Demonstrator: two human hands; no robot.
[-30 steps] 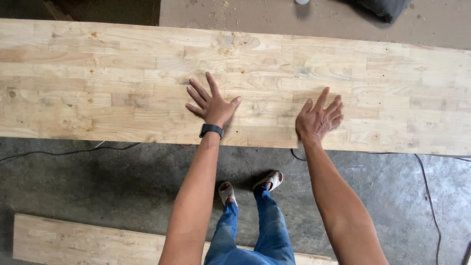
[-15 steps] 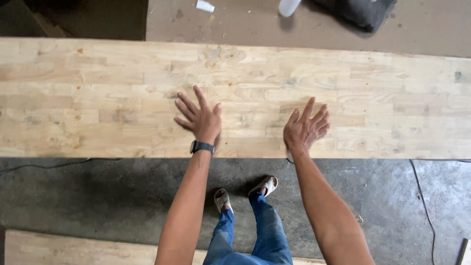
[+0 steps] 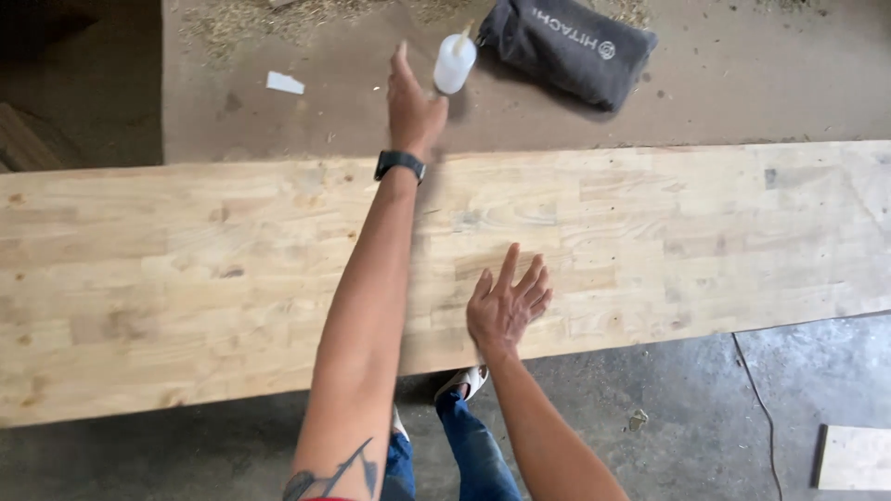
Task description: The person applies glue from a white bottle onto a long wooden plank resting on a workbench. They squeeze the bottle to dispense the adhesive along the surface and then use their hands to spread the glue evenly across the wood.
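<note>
A long pale wooden panel [image 3: 186, 269] of glued strips lies across the view. My right hand [image 3: 509, 299] rests flat on its near edge, fingers spread, holding nothing. My left hand [image 3: 411, 97], with a black watch on the wrist, is stretched far over the panel, fingers extended. It is just left of a small white squeeze bottle [image 3: 454, 63] with a thin nozzle that stands on the brown board beyond. Hand and bottle look slightly apart; the hand is blurred.
A dark grey fabric bag [image 3: 571, 48] lies behind the bottle at the back right. A white paper scrap [image 3: 284, 83] and sawdust [image 3: 232, 23] lie on the brown board. A cable [image 3: 756, 394] and a small wooden piece [image 3: 854, 456] are on the concrete floor.
My left hand has lifted off the panel and reached far forward toward the white bottle. The view has tilted up, showing the bottle and bag. My right hand stays flat on the panel.
</note>
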